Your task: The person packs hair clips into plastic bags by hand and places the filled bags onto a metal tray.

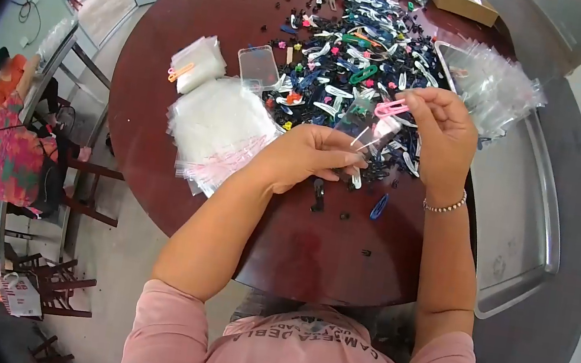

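Observation:
My left hand (313, 156) pinches a small clear plastic bag (353, 125) near the front of the heap. Between the thumb and fingers of my right hand (444, 133) is a pink hair clip (391, 108), at the bag's upper right. Something pink and white shows by the bag below the clip; I cannot tell if it is inside. Behind both hands spreads a heap of snap hair clips (334, 92), mostly black, white and navy, mixed with tiny claw clips. A stack of empty zip bags (220, 126) lies beside my left forearm. A blue hair clip (378, 207) sits apart, near the front.
A smaller bag stack (206, 64) with an orange clip (180, 73) on it and a clear plastic box (259, 66) stand left. Filled bags (496, 84) lie on a metal tray (552, 243) at right. A cardboard box (467, 5) is behind. Two people sit far left.

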`<state>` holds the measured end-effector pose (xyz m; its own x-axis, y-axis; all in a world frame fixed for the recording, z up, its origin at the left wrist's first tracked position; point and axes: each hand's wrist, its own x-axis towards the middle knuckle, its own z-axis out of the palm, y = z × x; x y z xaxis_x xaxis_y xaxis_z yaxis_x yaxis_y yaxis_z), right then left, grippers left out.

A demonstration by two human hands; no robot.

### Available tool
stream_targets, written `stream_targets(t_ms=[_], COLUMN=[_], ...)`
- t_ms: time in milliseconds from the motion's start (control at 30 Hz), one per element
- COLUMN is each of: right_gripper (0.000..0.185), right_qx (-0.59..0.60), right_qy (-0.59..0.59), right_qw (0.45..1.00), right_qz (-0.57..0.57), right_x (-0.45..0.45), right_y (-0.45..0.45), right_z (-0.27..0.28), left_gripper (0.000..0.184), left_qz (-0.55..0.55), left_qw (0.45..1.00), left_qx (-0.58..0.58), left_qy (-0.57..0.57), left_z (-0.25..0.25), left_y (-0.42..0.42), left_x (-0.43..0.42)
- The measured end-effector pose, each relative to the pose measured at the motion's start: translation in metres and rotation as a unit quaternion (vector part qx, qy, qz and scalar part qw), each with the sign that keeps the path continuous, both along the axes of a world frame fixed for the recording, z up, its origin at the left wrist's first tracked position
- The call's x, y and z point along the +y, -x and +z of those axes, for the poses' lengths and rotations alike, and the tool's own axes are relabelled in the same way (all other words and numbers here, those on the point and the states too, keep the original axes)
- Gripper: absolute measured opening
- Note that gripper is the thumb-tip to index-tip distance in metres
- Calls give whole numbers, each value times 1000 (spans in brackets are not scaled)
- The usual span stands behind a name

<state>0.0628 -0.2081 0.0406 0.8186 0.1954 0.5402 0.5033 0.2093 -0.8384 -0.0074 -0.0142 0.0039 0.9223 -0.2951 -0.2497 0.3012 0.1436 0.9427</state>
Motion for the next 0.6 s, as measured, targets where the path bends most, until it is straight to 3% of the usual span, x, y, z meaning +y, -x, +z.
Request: stream_targets(t_ms=[200, 267, 333, 400, 533, 600], right_gripper=[10, 11, 8, 5, 6, 9], right_qx=[52, 62, 62, -1, -12, 85], right_qy=[95, 195, 186, 211, 266, 274], right_qw=[992, 976, 977, 972, 958, 956], right_qz=[70, 70, 80, 106, 103, 60], right_x=[-8, -7, -2, 2, 2, 6], right_y=[-3, -2, 0, 1, 2, -1], right_z=[3, 1, -1, -4, 2, -3], left_gripper=[32, 32, 33, 33, 35, 35], left_qz=[-3, -3, 4, 1, 7, 5], left_qw=[1000, 1000, 1000, 1000, 1000, 1000], left_qx=[-4, -6, -9, -4, 0, 6], left_qy=[6, 13, 3, 7, 7, 20], left_z=[0, -1, 0, -1, 5, 4], left_y=[0, 0, 1, -1, 0, -1], left_x=[1, 1, 0, 1, 0, 2])
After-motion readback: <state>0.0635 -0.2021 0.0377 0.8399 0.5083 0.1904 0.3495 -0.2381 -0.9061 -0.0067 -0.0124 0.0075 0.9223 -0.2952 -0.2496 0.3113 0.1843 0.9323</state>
